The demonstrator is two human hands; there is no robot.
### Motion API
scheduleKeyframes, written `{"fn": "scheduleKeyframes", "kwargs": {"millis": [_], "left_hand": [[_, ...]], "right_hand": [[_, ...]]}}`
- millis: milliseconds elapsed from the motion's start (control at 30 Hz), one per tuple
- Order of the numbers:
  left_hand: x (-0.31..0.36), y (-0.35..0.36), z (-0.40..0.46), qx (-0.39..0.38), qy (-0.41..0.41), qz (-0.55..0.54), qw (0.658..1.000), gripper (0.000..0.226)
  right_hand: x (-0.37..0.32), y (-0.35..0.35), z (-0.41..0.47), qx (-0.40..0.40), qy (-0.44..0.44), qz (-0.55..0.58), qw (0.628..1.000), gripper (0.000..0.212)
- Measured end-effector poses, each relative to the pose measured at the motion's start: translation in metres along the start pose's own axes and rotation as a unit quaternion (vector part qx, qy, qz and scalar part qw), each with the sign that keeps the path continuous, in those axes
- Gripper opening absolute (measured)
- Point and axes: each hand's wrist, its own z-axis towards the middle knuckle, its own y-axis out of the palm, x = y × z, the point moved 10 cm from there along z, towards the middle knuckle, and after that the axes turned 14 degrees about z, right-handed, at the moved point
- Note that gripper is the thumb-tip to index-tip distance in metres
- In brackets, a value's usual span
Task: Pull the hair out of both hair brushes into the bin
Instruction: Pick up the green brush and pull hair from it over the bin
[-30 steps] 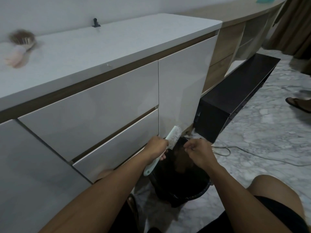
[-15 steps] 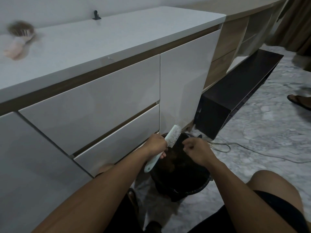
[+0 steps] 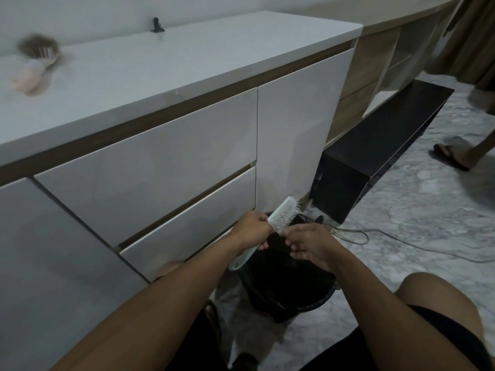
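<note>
My left hand (image 3: 251, 228) grips the handle of a pale green hair brush (image 3: 285, 214), holding it tilted with its white bristles facing right, above a black bin (image 3: 316, 306) on the floor. My right hand (image 3: 308, 243) is over the bin's mouth, with its thumb and forefinger at the lower end of the bristles. No hair shows between those fingers, and the bristles look bare. A second brush (image 3: 36, 64), pink and blurred, lies on the white counter at far left with a brown clump of hair in it.
The white drawer cabinet (image 3: 160, 162) stands right behind the bin. A black low shelf unit (image 3: 375, 162) and a loose cable (image 3: 375, 238) lie to the right on the marble floor. Another person's sandalled foot (image 3: 450, 156) is at far right. My knee (image 3: 434, 293) is beside the bin.
My right hand has risen from over the bin to the brush's bristles, and its lower fingers have spread. My left hand keeps hold of the green brush.
</note>
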Motion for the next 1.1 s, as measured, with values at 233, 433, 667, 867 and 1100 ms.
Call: {"fn": "scheduleKeyframes", "kwargs": {"millis": [233,433,667,867,1100], "left_hand": [[-0.003,-0.012,-0.002,0.020,-0.003,0.019,1.000,0.022],[0.000,-0.046,-0.009,0.097,0.006,0.063,0.993,0.015],[0.004,-0.090,-0.028,0.181,0.011,0.090,0.979,0.022],[0.013,-0.119,-0.042,0.184,0.030,0.036,0.982,0.016],[0.029,-0.135,-0.049,0.149,0.059,-0.014,0.987,0.025]], "right_hand": [[-0.010,-0.021,0.002,0.120,-0.065,-0.197,0.971,0.020],[-0.013,-0.027,0.004,0.178,-0.074,-0.444,0.875,0.023],[-0.009,-0.035,-0.006,0.233,-0.033,-0.528,0.816,0.021],[-0.013,-0.039,-0.005,0.221,-0.045,-0.563,0.795,0.014],[-0.077,0.006,-0.002,0.149,-0.121,-0.146,0.971,0.026]]}}
